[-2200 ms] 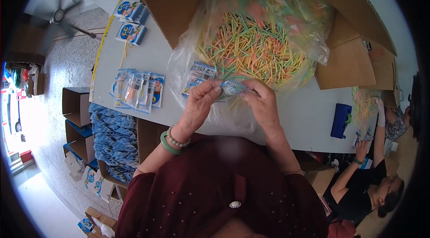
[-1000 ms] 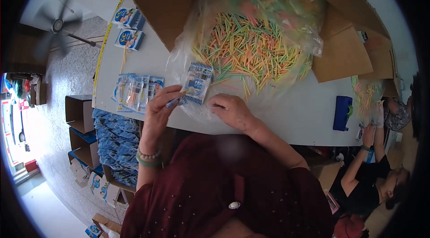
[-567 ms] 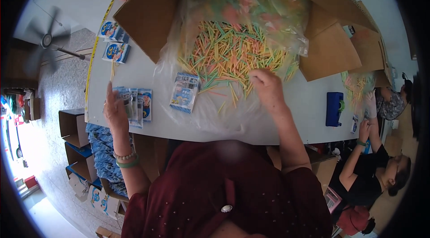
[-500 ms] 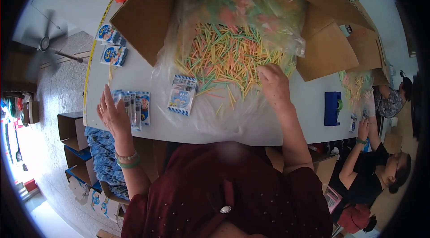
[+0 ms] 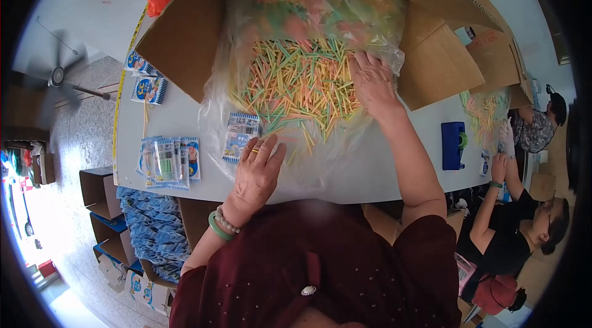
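At mid-frame the right hand (image 5: 372, 81) lies spread, gripping nothing, on the heap of thin pastel plastic sticks (image 5: 296, 84). The left hand (image 5: 256, 170) rests flat, fingers loose, beside one small blue-printed clear packet (image 5: 239, 137). A row of filled packets (image 5: 169, 160) lies on the white desk (image 5: 394, 167) at left; the big heap suggests much remains.

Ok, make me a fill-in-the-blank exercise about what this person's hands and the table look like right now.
1. The right hand rests on a heap of thin multicoloured sticks lying in a clear ____ bag.
2. That bag sits inside an open brown ____ box.
3. The left hand lies flat on the table beside a small blue-printed ____.
4. The left wrist wears a ____ bangle.

Missing words: plastic; cardboard; packet; green
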`<state>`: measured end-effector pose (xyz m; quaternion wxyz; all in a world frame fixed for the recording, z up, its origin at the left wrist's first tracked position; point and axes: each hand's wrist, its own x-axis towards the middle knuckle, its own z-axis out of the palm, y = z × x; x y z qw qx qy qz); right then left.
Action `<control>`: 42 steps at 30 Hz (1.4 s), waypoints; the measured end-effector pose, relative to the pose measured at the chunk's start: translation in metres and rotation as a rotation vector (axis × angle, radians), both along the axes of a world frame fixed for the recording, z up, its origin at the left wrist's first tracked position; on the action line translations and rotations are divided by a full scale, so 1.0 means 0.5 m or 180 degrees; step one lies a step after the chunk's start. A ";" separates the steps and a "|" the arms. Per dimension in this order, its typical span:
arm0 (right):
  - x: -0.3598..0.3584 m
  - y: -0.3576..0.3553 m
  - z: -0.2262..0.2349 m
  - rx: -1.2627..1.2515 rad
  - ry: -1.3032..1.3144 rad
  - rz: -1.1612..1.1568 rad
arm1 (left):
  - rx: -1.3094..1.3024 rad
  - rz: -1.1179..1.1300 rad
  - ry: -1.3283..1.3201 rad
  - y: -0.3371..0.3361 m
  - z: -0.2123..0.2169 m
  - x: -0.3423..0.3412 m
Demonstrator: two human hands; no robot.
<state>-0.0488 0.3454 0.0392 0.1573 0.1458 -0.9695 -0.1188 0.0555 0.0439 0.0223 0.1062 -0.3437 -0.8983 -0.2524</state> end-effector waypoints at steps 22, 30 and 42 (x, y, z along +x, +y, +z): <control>0.037 -0.060 0.035 -0.2287 0.0798 0.0116 | 0.0569 0.0550 -0.0620 -0.029 -0.010 0.002; 0.210 -0.283 -0.135 -0.4372 -0.1387 0.0513 | 0.0802 -0.0072 -0.0515 0.038 -0.004 -0.008; 0.214 -0.280 -0.144 -0.4022 -0.0876 0.1052 | 0.0151 0.1537 -0.0444 -0.034 0.000 -0.031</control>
